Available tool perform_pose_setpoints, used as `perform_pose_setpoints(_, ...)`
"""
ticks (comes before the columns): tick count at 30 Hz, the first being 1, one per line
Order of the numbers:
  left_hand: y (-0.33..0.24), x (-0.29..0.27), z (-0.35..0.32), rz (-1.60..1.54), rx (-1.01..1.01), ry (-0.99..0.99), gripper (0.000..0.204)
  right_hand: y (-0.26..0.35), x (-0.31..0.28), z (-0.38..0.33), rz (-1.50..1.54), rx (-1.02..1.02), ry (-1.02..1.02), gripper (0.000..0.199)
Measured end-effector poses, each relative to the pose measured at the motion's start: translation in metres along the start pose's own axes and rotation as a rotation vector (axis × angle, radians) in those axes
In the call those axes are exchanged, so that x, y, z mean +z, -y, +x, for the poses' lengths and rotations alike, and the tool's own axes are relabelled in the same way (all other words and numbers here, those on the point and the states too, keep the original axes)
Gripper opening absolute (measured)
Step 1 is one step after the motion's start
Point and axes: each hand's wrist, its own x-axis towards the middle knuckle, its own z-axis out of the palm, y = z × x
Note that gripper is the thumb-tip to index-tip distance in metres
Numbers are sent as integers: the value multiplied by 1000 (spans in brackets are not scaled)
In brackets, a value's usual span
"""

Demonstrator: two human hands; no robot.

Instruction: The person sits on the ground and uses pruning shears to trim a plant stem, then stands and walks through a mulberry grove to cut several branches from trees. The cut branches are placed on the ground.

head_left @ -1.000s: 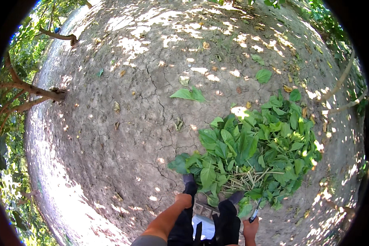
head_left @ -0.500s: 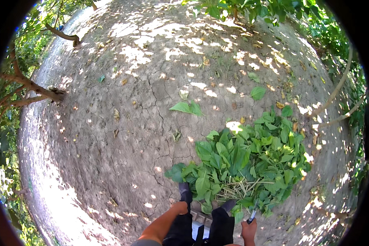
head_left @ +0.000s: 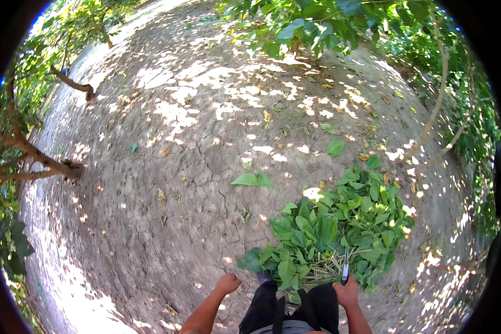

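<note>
Compared with earlier, more of the far trees is seen; beside the leaf pile (head_left: 339,234), a blade tool (head_left: 345,271) is held in the right hand (head_left: 348,293); left hand (head_left: 227,284) is loosely curled, empty; leaves could be scattered by a careless cut.

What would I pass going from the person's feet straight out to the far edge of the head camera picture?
Left hand and right hand holding a slim tool → pile of cut green leaves → single large leaf on the cracked dirt ground → overhanging leafy branches.
</note>
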Motion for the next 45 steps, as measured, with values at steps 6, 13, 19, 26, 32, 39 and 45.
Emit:
perform_pose_setpoints(6,-28,-71,1,-56,52,-67,38,42,1,24,-42,-64,-41,46)
perform_pose_setpoints(13,-59,-126,36,-66,85,-135,33,97,15,79,-94,-23,105,47)
perform_pose_setpoints(19,-84,-212,112,-139,-7,-230,34,127,25,172,-126,39,267,47)
perform_pose_setpoints(26,-140,-248,167,-366,-247,-69,31,146,-24,250,-157,140,326,52)
perform_pose_setpoints(32,-125,-248,205,-523,-408,65,29,203,-69,313,48,278,291,49)
perform_pose_setpoints(39,-142,-293,280,-505,-465,164,26,237,-61,363,33,263,204,50)
perform_pose_setpoints(45,-193,-377,392,-359,-377,187,25,240,-62,399,143,442,114,55)
